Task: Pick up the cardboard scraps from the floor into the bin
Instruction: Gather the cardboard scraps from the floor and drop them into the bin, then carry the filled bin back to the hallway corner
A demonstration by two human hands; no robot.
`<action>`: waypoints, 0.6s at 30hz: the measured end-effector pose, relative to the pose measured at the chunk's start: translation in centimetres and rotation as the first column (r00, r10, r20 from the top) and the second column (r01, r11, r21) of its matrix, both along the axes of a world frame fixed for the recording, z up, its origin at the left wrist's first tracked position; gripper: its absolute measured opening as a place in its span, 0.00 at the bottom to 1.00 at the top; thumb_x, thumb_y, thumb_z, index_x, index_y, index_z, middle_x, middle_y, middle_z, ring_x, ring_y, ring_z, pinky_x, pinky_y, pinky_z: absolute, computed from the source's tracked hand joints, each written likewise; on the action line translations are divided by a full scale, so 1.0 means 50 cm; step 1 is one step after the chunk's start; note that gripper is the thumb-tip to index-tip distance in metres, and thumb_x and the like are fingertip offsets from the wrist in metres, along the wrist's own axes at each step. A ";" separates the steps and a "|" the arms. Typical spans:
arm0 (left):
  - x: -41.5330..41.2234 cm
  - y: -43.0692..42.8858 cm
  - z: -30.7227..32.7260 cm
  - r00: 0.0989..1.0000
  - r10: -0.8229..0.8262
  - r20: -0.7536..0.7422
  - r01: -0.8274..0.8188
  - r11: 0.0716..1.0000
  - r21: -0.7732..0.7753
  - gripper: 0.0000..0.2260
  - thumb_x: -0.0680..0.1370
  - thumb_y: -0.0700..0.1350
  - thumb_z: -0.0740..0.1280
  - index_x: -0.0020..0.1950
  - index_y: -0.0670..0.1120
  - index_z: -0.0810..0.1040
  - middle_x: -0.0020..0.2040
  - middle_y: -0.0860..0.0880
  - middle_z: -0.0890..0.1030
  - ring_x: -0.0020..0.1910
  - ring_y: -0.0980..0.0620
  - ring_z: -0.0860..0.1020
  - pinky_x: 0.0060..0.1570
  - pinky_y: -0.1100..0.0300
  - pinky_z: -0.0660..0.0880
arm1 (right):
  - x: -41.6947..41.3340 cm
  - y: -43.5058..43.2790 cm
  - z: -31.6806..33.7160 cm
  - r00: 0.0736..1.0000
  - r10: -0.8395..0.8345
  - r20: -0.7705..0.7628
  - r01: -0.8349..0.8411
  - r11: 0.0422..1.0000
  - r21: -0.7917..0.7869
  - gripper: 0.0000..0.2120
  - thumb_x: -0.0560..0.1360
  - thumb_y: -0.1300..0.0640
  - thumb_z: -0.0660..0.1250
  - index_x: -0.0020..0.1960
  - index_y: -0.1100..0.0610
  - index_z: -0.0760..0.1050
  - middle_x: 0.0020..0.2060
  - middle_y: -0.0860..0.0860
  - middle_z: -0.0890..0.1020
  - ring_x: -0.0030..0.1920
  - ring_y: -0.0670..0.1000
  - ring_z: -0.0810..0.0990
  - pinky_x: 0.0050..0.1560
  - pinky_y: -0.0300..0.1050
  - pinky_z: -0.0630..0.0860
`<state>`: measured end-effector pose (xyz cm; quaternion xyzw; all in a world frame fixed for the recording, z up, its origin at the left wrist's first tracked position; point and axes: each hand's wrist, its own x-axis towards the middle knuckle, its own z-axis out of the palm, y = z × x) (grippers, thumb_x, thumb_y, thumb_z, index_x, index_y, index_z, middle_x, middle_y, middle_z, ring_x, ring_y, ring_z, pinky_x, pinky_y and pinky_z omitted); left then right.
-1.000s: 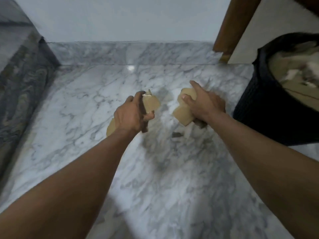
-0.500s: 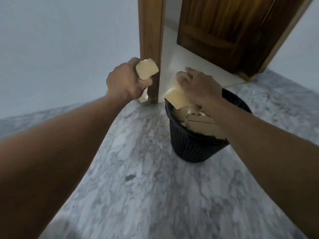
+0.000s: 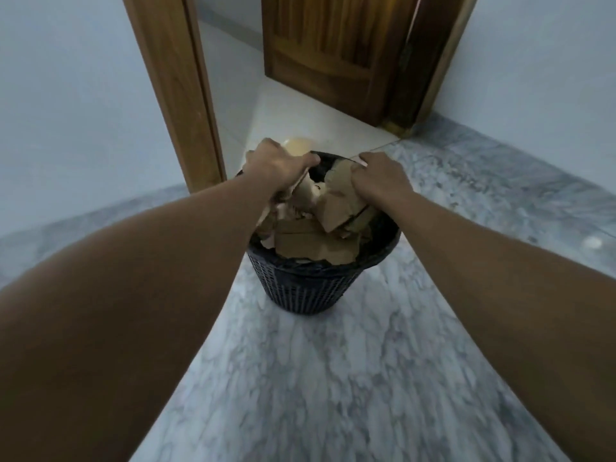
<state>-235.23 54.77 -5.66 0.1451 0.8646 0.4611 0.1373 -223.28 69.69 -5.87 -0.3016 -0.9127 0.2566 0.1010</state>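
Black mesh bin (image 3: 306, 288) stands on the marble floor (image 3: 333, 378) at frame centre, heaped past its rim with cardboard scraps (image 3: 310, 243). Left hand (image 3: 276, 168) is over the bin's 10 o'clock rim, fingers curled round a pale scrap (image 3: 296, 146) that pokes out beyond the knuckles. Right hand (image 3: 380, 180) is over the 2 o'clock rim, fingers clenched on a brown scrap (image 3: 338, 203) that hangs down onto the heap. Wooden door (image 3: 333, 45) at 12 o'clock, door frame (image 3: 173, 78) at 11.
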 end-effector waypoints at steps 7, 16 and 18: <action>-0.018 -0.091 -0.035 0.947 0.023 -0.322 -0.074 0.987 -0.146 0.39 0.69 0.72 0.69 0.75 0.53 0.70 0.69 0.45 0.76 0.67 0.42 0.75 0.63 0.46 0.75 | 0.050 0.049 -0.026 0.990 -0.131 -0.047 0.130 0.991 -0.031 0.29 0.81 0.47 0.58 0.80 0.50 0.61 0.78 0.54 0.65 0.76 0.57 0.64 0.73 0.50 0.63; -0.031 -0.163 -0.149 0.937 0.001 0.349 -0.123 0.936 0.329 0.32 0.78 0.31 0.56 0.77 0.58 0.66 0.68 0.43 0.73 0.61 0.38 0.75 0.58 0.38 0.78 | 0.088 0.061 -0.123 0.956 -0.254 -0.146 0.092 0.732 -0.676 0.31 0.85 0.64 0.52 0.83 0.44 0.49 0.79 0.51 0.63 0.56 0.51 0.76 0.44 0.45 0.77; -0.023 -0.149 -0.144 0.938 0.011 0.347 -0.153 0.910 0.385 0.34 0.76 0.27 0.52 0.75 0.55 0.69 0.66 0.44 0.74 0.58 0.43 0.75 0.56 0.46 0.79 | 0.087 0.071 -0.133 0.956 -0.242 -0.165 0.073 0.743 -0.665 0.31 0.85 0.65 0.53 0.83 0.46 0.50 0.79 0.51 0.62 0.65 0.54 0.73 0.53 0.44 0.75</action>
